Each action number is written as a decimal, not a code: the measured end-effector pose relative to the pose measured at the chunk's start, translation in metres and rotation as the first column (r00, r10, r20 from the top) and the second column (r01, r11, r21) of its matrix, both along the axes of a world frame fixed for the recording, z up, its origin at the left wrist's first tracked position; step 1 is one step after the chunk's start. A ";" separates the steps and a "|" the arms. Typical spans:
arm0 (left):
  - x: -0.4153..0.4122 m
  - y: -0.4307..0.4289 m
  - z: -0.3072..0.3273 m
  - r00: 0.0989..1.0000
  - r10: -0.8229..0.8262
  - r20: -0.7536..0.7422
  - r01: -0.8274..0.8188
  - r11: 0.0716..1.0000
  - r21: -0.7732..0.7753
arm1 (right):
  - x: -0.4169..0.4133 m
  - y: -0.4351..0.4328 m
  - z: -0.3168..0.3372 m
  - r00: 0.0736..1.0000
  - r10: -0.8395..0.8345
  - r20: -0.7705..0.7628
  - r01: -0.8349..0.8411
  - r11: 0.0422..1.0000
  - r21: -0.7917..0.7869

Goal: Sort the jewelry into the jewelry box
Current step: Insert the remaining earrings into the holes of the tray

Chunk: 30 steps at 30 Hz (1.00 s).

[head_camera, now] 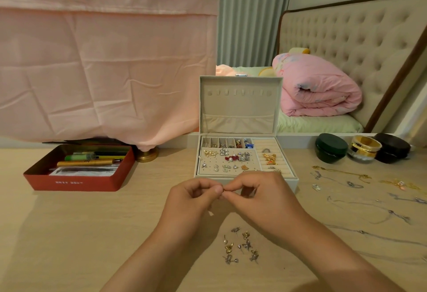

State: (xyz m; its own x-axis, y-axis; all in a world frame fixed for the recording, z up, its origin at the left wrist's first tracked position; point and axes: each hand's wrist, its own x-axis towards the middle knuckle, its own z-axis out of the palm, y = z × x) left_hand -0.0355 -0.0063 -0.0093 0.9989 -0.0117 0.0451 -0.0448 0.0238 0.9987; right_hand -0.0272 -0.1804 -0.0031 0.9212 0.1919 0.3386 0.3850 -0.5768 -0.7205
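Many earrings (225,160) and rings (269,156) already sit in the open jewelry box (240,109) on the desk (92,234). Just in front of it, the left hand (191,196) and right hand (258,193) together pinch one tiny piece (223,190), too small to identify. A cluster of loose earrings (241,244) and several chains (360,190) lie unsorted.

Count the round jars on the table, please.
3, in a row right of the jewelry box: the dark green jar nearest it, the gold jar in the middle, the black jar farthest right. More may lie outside the view.
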 end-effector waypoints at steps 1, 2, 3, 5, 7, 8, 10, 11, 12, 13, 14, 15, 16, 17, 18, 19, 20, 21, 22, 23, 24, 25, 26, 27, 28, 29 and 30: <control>0.002 -0.003 0.004 1.000 0.001 -0.007 -0.002 0.999 -0.049 | 0.002 -0.001 0.002 1.000 0.001 -0.026 0.000 0.999 0.040; 0.005 -0.005 0.008 1.000 0.001 0.004 -0.001 0.998 -0.060 | 0.004 -0.002 0.006 0.998 0.002 -0.062 0.004 0.995 0.099; 0.011 -0.006 0.011 0.999 -0.002 0.042 0.003 1.000 -0.021 | 0.007 -0.002 0.010 0.995 0.009 -0.104 0.011 0.983 0.182; 0.023 -0.009 0.014 0.992 -0.030 0.126 0.020 0.996 0.082 | 0.015 -0.006 0.020 0.983 0.039 -0.182 0.021 0.949 0.315; 0.036 -0.012 0.017 0.987 -0.047 0.155 0.026 0.991 0.132 | 0.026 -0.014 0.029 0.972 0.072 -0.222 0.003 0.947 0.322; 0.042 -0.015 0.018 0.985 -0.059 0.163 0.035 0.989 0.144 | 0.029 -0.018 0.034 0.969 0.084 -0.233 -0.008 0.951 0.308; 0.052 -0.020 0.016 0.975 -0.095 0.202 0.054 0.978 0.201 | 0.038 -0.026 0.039 0.971 0.049 -0.236 0.015 0.964 0.264; 0.056 -0.021 0.012 0.964 -0.105 0.243 0.027 0.952 0.303 | 0.043 -0.030 0.037 0.978 -0.010 -0.210 0.056 0.976 0.212; 0.061 -0.022 0.007 0.949 -0.107 0.297 -0.041 0.892 0.451 | 0.050 -0.034 0.032 0.982 -0.095 -0.165 0.117 0.985 0.130; 0.061 -0.022 0.003 0.928 -0.114 0.354 -0.130 0.793 0.595 | 0.054 -0.037 0.026 0.977 -0.186 -0.108 0.191 0.981 0.038; 0.060 -0.021 -0.001 0.902 -0.130 0.413 -0.215 0.693 0.688 | 0.056 -0.039 0.020 0.965 -0.254 -0.058 0.253 0.967 -0.037; 0.059 -0.021 -0.004 0.869 -0.160 0.468 -0.278 0.624 0.730 | 0.059 -0.040 0.014 0.958 -0.284 -0.023 0.282 0.956 -0.084; 0.060 -0.021 -0.008 0.831 -0.205 0.517 -0.324 0.577 0.749 | 0.060 -0.040 0.009 0.960 -0.280 0.005 0.279 0.954 -0.112; 0.061 -0.020 -0.011 0.797 -0.247 0.551 -0.356 0.545 0.759 | 0.061 -0.039 0.005 0.966 -0.258 0.035 0.260 0.956 -0.137; 0.064 -0.019 -0.015 0.772 -0.274 0.574 -0.380 0.526 0.761 | 0.061 -0.038 0.002 0.970 -0.232 0.069 0.241 0.957 -0.162; 0.065 -0.019 -0.017 0.757 -0.285 0.588 -0.396 0.515 0.760 | 0.062 -0.037 0.000 0.973 -0.211 0.097 0.226 0.956 -0.186; 0.066 -0.019 -0.019 0.751 -0.289 0.594 -0.404 0.510 0.760 | 0.061 -0.036 -0.001 0.973 -0.195 0.122 0.217 0.953 -0.210; 0.066 -0.018 -0.019 0.751 -0.293 0.592 -0.406 0.503 0.763 | 0.061 -0.035 -0.002 0.973 -0.184 0.142 0.214 0.948 -0.234; 0.067 -0.018 -0.020 0.751 -0.298 0.589 -0.404 0.499 0.767 | 0.060 -0.034 -0.002 0.971 -0.178 0.161 0.216 0.942 -0.257; 0.067 -0.019 -0.021 0.752 -0.301 0.586 -0.402 0.495 0.770 | 0.060 -0.033 -0.001 0.968 -0.177 0.180 0.223 0.934 -0.279; 0.067 -0.019 -0.022 0.754 -0.300 0.585 -0.401 0.495 0.771 | 0.060 -0.033 -0.001 0.964 -0.175 0.201 0.230 0.926 -0.298; 0.067 -0.020 -0.022 0.756 -0.299 0.583 -0.400 0.495 0.772 | 0.060 -0.033 0.000 0.960 -0.171 0.221 0.236 0.920 -0.313; 0.067 -0.020 -0.023 0.757 -0.294 0.583 -0.401 0.495 0.770 | 0.060 -0.033 0.000 0.958 -0.166 0.236 0.239 0.915 -0.325; 0.067 -0.020 -0.023 0.759 -0.289 0.584 -0.404 0.493 0.770 | 0.060 -0.033 0.000 0.956 -0.163 0.245 0.241 0.910 -0.338; 0.067 -0.021 -0.023 0.759 -0.289 0.584 -0.407 0.490 0.771 | 0.060 -0.033 0.000 0.954 -0.160 0.253 0.245 0.903 -0.352; 0.066 -0.021 -0.023 0.760 -0.289 0.583 -0.409 0.485 0.773 | 0.060 -0.032 0.001 0.952 -0.160 0.260 0.251 0.896 -0.366; 0.066 -0.021 -0.024 0.760 -0.289 0.582 -0.410 0.481 0.775 | 0.059 -0.032 0.001 0.951 -0.159 0.265 0.254 0.891 -0.376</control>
